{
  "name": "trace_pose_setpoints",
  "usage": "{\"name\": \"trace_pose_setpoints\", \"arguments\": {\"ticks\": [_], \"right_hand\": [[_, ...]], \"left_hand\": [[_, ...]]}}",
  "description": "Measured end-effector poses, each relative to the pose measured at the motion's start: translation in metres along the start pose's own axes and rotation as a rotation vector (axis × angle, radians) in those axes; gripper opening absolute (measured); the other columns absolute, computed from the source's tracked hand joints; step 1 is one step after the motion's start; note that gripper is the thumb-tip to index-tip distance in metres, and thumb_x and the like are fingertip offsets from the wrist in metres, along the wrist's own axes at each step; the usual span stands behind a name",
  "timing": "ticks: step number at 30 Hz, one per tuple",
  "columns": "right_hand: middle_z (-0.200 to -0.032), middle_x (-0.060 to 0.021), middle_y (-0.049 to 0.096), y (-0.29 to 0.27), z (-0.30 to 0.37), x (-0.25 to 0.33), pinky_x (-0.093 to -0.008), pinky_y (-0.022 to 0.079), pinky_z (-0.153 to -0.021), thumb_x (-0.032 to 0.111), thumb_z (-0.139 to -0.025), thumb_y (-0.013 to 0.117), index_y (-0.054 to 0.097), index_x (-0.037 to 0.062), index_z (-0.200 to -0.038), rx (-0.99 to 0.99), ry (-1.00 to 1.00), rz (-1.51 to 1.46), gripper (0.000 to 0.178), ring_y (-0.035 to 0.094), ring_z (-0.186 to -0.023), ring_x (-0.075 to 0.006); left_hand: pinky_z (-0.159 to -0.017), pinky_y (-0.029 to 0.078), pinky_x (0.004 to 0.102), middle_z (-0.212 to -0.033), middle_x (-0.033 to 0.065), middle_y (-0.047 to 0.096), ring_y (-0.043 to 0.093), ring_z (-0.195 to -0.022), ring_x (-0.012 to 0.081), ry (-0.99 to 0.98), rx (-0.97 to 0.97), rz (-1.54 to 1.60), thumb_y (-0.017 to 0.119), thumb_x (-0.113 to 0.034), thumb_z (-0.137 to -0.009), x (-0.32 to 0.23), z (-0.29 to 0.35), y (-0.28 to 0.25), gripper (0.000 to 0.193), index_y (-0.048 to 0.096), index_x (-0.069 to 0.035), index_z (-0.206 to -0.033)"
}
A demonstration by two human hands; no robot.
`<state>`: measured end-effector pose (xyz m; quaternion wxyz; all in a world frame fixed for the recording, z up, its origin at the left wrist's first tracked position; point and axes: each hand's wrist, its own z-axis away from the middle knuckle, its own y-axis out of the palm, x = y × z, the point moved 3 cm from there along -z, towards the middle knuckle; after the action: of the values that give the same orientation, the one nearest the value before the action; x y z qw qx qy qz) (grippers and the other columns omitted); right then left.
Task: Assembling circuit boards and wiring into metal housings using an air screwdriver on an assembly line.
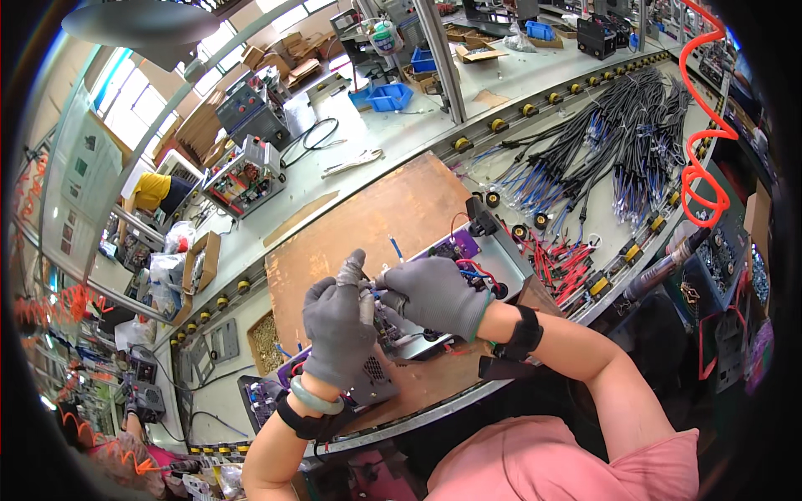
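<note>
Seemingly midway: purple circuit board [465, 243] in, chassis [511, 255] uncovered, at one o'clock from my right hand [436, 296]. Whether it or my left hand [338, 327] grips anything, I can't tell.

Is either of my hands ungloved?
No, the left hand and the right hand both wear grey gloves.

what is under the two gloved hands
Around and below the left hand and right hand, an open grey chassis shows, with a purple part and red and blue wires; a brown board lies beneath. Whatever the hands directly cover cannot be seen.
</note>
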<state>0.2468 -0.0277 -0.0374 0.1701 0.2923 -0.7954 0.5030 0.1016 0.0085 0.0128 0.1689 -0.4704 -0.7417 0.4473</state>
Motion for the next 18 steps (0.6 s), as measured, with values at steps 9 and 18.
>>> {"name": "trace_pose_setpoints", "arguments": {"ticks": [9, 18], "right_hand": [[-0.073, -0.0129, 0.065, 0.015, -0.026, -0.021, -0.0439, 0.053, -0.058, 0.015, -0.077, 0.064, 0.066, 0.0094, -0.078, 0.074, 0.063, 0.288, 0.006, 0.069, -0.069, -0.0312], [-0.076, -0.0075, 0.069, 0.025, -0.024, -0.016, -0.0400, 0.055, -0.060, 0.015, -0.078, 0.066, 0.070, 0.0130, -0.081, 0.089, -0.041, 0.339, 0.006, 0.071, -0.073, -0.0268]], "left_hand": [[-0.088, 0.051, 0.0355, -0.108, 0.0177, 0.070, 0.068, -0.099, 0.0277, -0.437, 0.212, 0.502, 0.069, -0.022, -0.089, 0.058, 0.021, 0.018, 0.049, 0.055, -0.005, -0.133], [-0.092, 0.047, 0.0492, -0.103, 0.0270, 0.068, 0.064, -0.103, 0.0447, -0.572, 0.670, 0.290, 0.050, -0.051, -0.095, 0.044, 0.024, 0.022, 0.055, 0.055, -0.007, -0.127]]}}
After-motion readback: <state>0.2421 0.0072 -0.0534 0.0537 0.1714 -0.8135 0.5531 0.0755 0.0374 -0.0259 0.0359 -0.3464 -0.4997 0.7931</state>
